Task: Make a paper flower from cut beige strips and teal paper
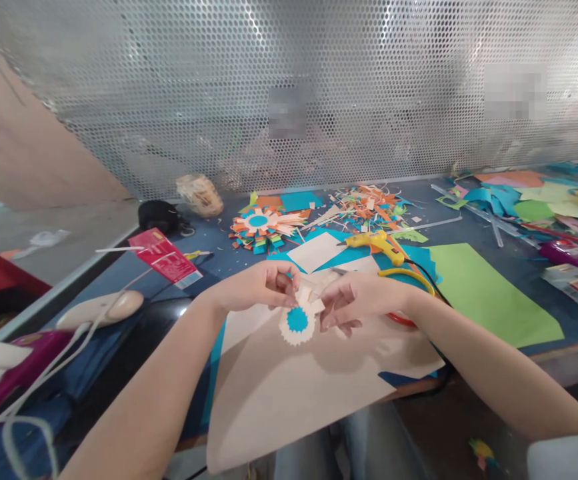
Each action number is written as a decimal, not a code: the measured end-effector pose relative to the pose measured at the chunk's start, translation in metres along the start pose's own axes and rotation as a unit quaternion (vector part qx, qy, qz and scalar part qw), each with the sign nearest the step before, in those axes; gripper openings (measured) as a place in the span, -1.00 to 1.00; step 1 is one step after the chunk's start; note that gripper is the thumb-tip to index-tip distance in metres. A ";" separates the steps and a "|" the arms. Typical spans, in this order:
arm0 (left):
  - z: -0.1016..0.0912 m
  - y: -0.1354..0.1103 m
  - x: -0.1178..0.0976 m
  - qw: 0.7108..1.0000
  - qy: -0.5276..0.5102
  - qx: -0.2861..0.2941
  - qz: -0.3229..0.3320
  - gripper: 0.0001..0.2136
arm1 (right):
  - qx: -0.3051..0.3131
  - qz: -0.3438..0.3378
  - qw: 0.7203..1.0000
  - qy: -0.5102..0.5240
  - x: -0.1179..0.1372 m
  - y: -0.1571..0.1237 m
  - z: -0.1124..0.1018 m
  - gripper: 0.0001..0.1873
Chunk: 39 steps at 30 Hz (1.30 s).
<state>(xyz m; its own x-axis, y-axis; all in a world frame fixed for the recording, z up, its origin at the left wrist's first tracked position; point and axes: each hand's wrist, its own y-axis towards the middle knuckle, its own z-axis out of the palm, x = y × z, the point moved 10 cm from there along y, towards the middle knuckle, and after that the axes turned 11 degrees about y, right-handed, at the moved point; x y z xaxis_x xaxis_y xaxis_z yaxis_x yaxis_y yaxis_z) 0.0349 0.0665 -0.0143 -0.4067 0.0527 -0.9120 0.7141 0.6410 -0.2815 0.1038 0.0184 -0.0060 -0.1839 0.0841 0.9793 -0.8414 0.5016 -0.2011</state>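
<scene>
My left forearm (156, 367) and right forearm (483, 350), both bare, slant inward from either side. My left grip (256, 287) pinches, thumb close to the fingers (283, 269); my right grip (356, 300) faces it, fingers loosely bent (the two are near, but not touching).

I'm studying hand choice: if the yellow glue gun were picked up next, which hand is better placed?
Probably the right hand: it is nearer the yellow glue gun, whose handle lies on that side. The left hand is farther off, at the cream-and-blue paper flower.
</scene>
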 end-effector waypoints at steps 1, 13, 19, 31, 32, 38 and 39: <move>-0.001 0.001 0.000 1.000 0.002 -0.009 0.003 -0.73 | -0.011 -0.005 1.000 0.001 0.000 0.001 -0.001 -0.75; -0.013 0.003 -0.003 0.996 0.034 -0.075 0.025 -0.76 | -0.091 0.011 0.994 0.060 -0.005 0.004 -0.019 -0.61; -0.014 0.003 -0.003 0.996 0.036 -0.082 0.018 -0.75 | -0.115 0.021 0.992 0.041 -0.004 0.004 -0.023 -0.66; -0.018 0.003 0.000 0.995 0.038 -0.094 0.015 -0.74 | -0.146 0.042 0.988 -0.003 0.002 -0.008 -0.027 -0.83; -0.019 0.003 0.000 0.995 0.035 -0.096 0.016 -0.74 | -0.138 0.038 0.990 -0.004 0.003 -0.008 -0.026 -0.81; -0.027 0.002 0.001 0.991 0.008 -0.132 0.018 -0.73 | -0.098 0.027 0.995 -0.017 0.001 -0.007 -0.023 -0.75; -0.030 0.001 0.001 0.989 0.000 -0.144 0.019 -0.73 | -0.083 0.024 0.996 -0.023 0.001 -0.006 -0.021 -0.76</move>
<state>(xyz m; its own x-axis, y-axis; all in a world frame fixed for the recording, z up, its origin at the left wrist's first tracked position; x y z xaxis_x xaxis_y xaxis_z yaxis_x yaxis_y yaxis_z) 0.0184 0.0899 -0.0067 -0.3833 0.0801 -0.9202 0.5367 0.8301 -0.1513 0.1192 0.0332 -0.0036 -0.2480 0.0725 0.9661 -0.7361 0.6342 -0.2365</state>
